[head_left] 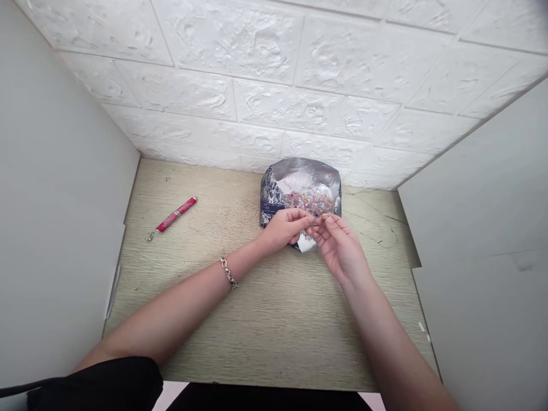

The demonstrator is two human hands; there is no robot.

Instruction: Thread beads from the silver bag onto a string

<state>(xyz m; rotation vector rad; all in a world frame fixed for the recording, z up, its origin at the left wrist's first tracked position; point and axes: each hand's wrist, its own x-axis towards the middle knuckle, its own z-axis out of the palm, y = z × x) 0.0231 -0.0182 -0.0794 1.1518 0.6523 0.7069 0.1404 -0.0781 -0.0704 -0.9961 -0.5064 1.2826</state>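
Observation:
Over the front part of an opened silver-lined bag (306, 168), my left hand (287, 228) and my right hand (338, 245) meet with their fingertips almost touching. Inside the bag lies a heap of small pink, red and clear beads (310, 201). Thumb and forefinger of my left hand are pinched together. My right hand also pinches, palm turned partly up, its other fingers curled. Whatever is between the fingertips is too small to make out. A chain bracelet (229, 273) is on my left wrist.
To the left, a red stick-shaped tube (176, 214) lies on the wooden table (265, 331), with small shiny bits (149, 236) near it. Thin dark threads (381, 225) lie at the right. A white brick-patterned wall (261, 114) stands behind; grey panels enclose both sides.

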